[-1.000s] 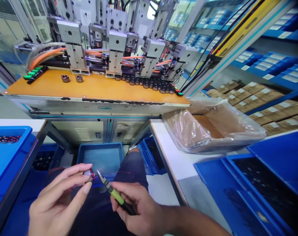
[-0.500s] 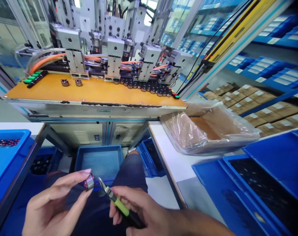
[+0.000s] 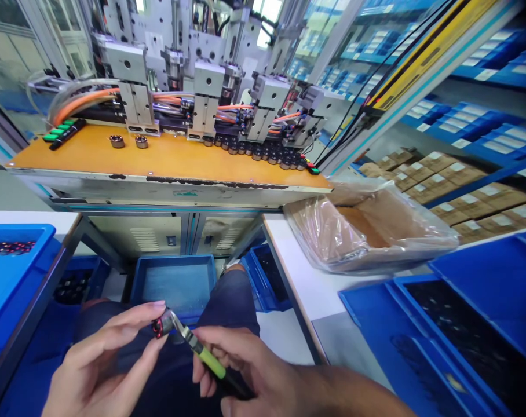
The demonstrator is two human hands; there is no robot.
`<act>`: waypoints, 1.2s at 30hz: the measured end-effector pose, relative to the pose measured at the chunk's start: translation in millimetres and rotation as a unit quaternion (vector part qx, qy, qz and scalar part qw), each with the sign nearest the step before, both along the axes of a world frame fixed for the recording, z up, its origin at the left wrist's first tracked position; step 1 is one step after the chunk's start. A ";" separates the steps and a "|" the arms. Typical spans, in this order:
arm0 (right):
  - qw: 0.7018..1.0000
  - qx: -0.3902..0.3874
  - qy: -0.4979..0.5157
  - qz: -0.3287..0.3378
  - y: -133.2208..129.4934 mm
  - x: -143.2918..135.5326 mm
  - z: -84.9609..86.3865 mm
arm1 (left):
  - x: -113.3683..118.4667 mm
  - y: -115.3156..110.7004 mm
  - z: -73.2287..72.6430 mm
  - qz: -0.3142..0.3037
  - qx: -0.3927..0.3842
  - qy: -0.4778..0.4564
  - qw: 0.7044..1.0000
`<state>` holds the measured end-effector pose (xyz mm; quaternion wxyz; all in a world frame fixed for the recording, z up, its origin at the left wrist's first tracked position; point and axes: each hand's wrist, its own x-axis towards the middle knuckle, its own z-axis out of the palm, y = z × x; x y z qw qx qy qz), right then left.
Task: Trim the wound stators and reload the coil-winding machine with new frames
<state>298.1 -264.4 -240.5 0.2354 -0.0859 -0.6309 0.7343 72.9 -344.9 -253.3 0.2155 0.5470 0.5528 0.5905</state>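
Between the thumb and fingertips of my left hand is a small round motor stator, a metal ring with red windings showing on its left side. My right hand is wrapped round a pair of cutting pliers with green and black handles. The pliers' jaw tips reach the right edge of the stator; whether they grip any part of it is too small to tell. Both hands are above my lap.
A machine with an orange worktop stands ahead, bearing several round motor parts. Below it is a blue tray. A plastic-lined carton and blue bins are on the right; a blue bin of parts is on the left.
The pliers' tips have come up against the stator, where a gap was before. My left hand has shifted slightly right and turned the stator, so more red windings show.
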 end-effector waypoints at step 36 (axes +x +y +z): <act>0.990 -0.082 -0.068 -0.095 -3.6 14.3 -7.1 | -4.1 19.9 17.6 -0.047 -0.108 -0.599 0.792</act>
